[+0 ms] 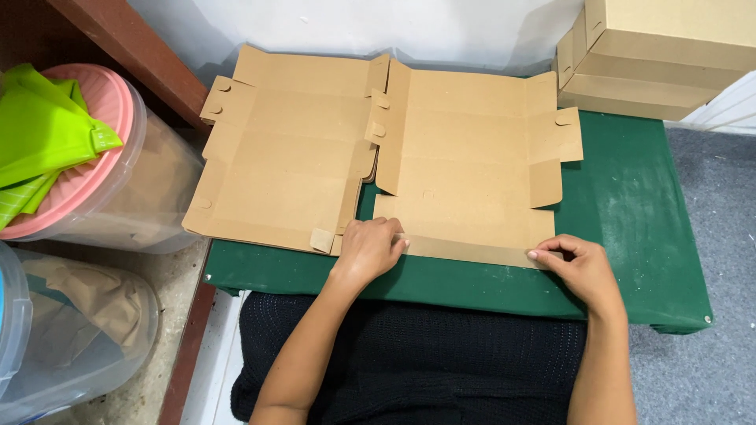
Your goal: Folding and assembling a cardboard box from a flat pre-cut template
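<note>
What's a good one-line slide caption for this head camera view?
Left hand and right hand press the near flap of a flat brown cardboard box blank on a green cloth-covered table.

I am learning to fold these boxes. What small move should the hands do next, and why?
Probably lift the near strip upward along its crease: both the left hand and right hand already pinch the near edge of the flat brown cardboard box blank, which lies unfolded on the green table.
</note>
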